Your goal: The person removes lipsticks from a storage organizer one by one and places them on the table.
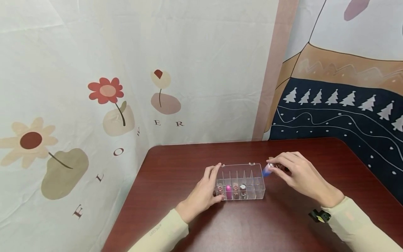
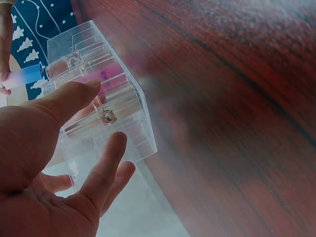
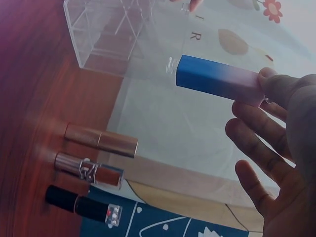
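Note:
My right hand (image 1: 300, 171) pinches a square lipstick tube (image 3: 212, 79), blue fading to pink, between thumb and fingers. The tube is held in the air just right of a clear compartment organizer (image 1: 252, 199), blue end towards it. At the organizer's left end, my left hand (image 1: 203, 187) holds it, thumb at the front and fingers up by the raised back. Lipsticks stand in the front row's left compartments, among them a bright pink tube (image 1: 228, 191) and a dark, silver-topped tube (image 1: 243, 191). The front compartments at the right end hold nothing.
Right of the organizer, three tubes stand on the dark red table (image 1: 176, 168): a copper one (image 3: 101, 139), a clear-and-brown one (image 3: 89, 170) and a black one (image 3: 84, 203). My right hand mostly hides them in the head view. Patterned cloth (image 1: 204, 70) hangs behind the table.

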`<state>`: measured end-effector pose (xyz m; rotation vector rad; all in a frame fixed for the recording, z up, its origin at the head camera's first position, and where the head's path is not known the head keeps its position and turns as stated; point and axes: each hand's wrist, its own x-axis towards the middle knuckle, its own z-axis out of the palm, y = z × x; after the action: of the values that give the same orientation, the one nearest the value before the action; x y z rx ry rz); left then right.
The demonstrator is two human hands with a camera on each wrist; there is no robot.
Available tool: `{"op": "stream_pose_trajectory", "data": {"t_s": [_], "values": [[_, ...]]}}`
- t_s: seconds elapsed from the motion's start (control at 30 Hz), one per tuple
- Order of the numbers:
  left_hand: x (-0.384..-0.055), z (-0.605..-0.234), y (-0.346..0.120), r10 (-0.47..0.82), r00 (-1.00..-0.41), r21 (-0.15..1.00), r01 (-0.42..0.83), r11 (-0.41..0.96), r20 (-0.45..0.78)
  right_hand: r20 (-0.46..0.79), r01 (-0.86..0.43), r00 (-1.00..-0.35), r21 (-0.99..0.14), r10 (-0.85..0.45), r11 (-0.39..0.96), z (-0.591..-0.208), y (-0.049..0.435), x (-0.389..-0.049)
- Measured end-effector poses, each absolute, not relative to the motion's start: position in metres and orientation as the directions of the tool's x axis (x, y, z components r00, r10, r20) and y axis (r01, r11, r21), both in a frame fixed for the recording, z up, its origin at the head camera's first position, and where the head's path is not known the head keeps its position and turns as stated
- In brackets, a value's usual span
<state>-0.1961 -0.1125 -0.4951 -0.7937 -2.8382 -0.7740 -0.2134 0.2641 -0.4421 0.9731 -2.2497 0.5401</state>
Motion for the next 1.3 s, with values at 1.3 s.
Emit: {"op": "stream_pose_trajectory", "data": {"t_s": [1.3], "values": [[-0.196,-0.497,-0.113,0.463,-0.858,0.459,0.511,0.727,0.221,0.672,-0.560,-0.690,-0.260,-0.270,0.786,-0.447,0.323,-0.230]]}}
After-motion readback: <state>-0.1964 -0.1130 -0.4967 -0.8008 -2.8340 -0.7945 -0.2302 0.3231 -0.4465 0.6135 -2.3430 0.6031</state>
